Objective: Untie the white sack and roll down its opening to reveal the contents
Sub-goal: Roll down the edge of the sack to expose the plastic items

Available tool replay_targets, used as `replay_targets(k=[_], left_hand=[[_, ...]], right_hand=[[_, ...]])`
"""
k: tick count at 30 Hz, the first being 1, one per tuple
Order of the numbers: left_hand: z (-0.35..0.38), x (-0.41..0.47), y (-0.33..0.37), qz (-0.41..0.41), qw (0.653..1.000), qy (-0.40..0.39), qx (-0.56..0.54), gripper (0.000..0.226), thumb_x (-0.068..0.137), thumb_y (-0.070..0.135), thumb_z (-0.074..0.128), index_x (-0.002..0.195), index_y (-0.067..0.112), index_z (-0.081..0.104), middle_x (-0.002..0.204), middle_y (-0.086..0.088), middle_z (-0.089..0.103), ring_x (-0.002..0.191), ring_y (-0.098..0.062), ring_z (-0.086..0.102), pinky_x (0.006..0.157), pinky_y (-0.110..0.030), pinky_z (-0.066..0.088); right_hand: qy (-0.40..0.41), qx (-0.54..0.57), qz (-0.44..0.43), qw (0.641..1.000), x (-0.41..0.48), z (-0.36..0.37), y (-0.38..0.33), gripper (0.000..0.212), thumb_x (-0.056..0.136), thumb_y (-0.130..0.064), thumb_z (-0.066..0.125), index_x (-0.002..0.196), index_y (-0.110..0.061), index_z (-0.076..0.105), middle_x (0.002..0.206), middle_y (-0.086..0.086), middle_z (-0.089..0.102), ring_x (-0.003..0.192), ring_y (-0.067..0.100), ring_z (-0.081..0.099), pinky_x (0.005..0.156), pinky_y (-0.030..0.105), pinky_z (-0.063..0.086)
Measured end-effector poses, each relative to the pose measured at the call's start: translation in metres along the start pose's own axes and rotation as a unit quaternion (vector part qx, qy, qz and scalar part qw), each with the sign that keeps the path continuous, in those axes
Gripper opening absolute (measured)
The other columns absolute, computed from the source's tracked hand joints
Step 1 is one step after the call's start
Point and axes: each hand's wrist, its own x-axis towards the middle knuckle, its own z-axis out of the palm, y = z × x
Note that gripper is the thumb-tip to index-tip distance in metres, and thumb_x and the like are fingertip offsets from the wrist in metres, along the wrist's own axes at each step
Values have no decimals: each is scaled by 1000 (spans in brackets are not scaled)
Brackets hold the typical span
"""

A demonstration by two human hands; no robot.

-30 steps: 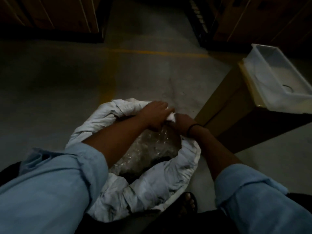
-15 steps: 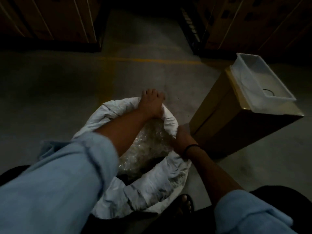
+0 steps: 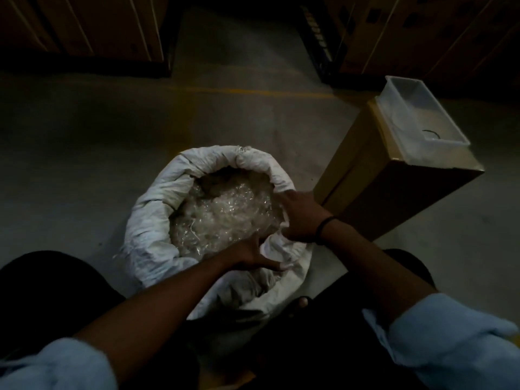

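The white sack [image 3: 152,220] stands on the concrete floor in front of me, its mouth wide and its rim rolled into a thick collar. Shiny clear plastic material [image 3: 225,215] fills the inside. My left hand [image 3: 253,256] is on the near-right part of the rim, thumb on the inner side and fingers spread over the outer fold, pinching the cloth. My right hand [image 3: 301,218], with a dark band on the wrist, grips the right side of the rim with curled fingers.
A tall cardboard box [image 3: 380,192] stands close to the sack's right side, with a clear plastic bin [image 3: 394,114] on top. Dark shelving with cartons [image 3: 84,29] lines the back. My sandalled foot [image 3: 302,302] is beside the sack's near edge.
My left hand has come back from the far rim to the near-right rim. My right hand stays on the right rim. More of the clear plastic inside shows.
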Motion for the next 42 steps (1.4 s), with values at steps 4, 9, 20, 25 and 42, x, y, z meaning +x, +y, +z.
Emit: replay_targets(k=[4,9,20,25,42], left_hand=[[-13,-17,-16,-11,997,-12,81,65,70,39,87,126,29,55,123,14,59,106,-4,54,88,-21,43],[-15,-19,-29,-24,998,-52,41,58,67,26,90,118,28,64,104,19,69,95,2,63,77,-11,48],[-15,-32,-31,-66,990,-56,-108,30,79,11,80,107,4,70,98,-13,74,80,-11,69,78,-31,55],[-27,-41,-25,-83,977,-91,-172,9,88,7,69,96,7,68,94,-8,73,85,-8,71,69,-19,56],[20,-34,-6,-61,958,114,255,47,78,28,71,122,14,58,115,-10,67,104,-30,66,85,-34,53]], right_hand=[[-81,-131,-185,971,-30,40,-38,117,60,-47,81,151,-19,13,152,10,25,140,34,22,113,46,22],[-94,-261,-175,945,-31,80,-31,147,49,-62,84,151,-16,-11,156,18,11,142,40,15,115,60,13],[-77,-293,-182,935,-22,105,-42,86,78,-53,57,145,-7,31,133,15,51,110,39,55,95,61,37],[125,-278,-268,914,-13,112,-39,36,90,-21,41,114,-5,63,90,13,65,74,35,63,68,47,50],[39,-134,-212,967,-10,67,-20,80,55,-53,73,121,-16,48,120,5,55,112,26,52,92,41,38]])
